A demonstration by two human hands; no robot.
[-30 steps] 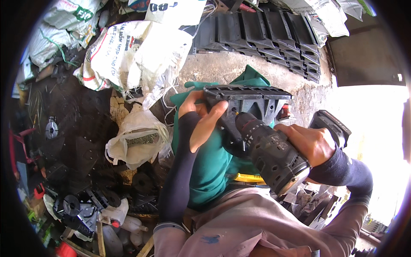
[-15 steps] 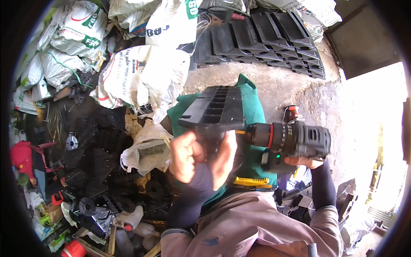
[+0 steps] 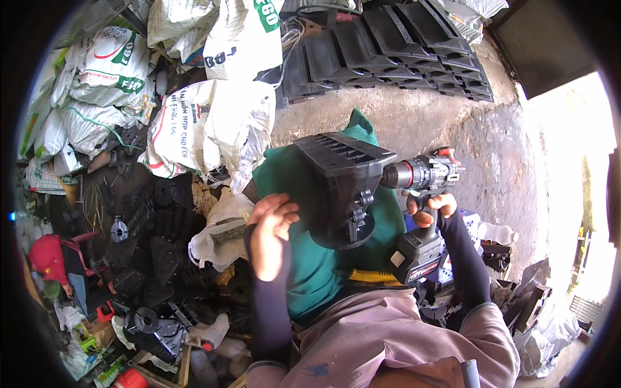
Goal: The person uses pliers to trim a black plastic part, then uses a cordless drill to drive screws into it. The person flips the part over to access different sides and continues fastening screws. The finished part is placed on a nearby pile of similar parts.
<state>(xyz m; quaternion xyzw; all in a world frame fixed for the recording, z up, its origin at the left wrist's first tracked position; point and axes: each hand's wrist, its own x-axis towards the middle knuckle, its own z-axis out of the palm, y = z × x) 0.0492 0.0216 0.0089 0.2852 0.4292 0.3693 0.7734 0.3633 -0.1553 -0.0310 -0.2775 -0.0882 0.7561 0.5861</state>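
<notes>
A black plastic housing point(image 3: 339, 178) with a ribbed top and a round disc at its lower end rests on the green cloth point(image 3: 297, 271) over my lap. My right hand point(image 3: 432, 207) is wrapped round the grip of a black cordless drill point(image 3: 424, 176). The drill's chuck points left and meets the housing's right side; any bit at its front is hidden. My left hand point(image 3: 272, 236) is just left of the housing, its fingers loosely stretched with nothing in them.
Stacked black plastic parts point(image 3: 388, 48) lie at the back. White sacks point(image 3: 207, 129) stand at the back left, near an opened white bag point(image 3: 223, 236). Another person in a red top point(image 3: 48, 257) is at the far left. A yellow-handled tool point(image 3: 372, 277) lies at my waist.
My left hand has let go of the housing and moved left. The housing has turned and sits lower on the cloth. The drill has tilted, so its grip and battery now show.
</notes>
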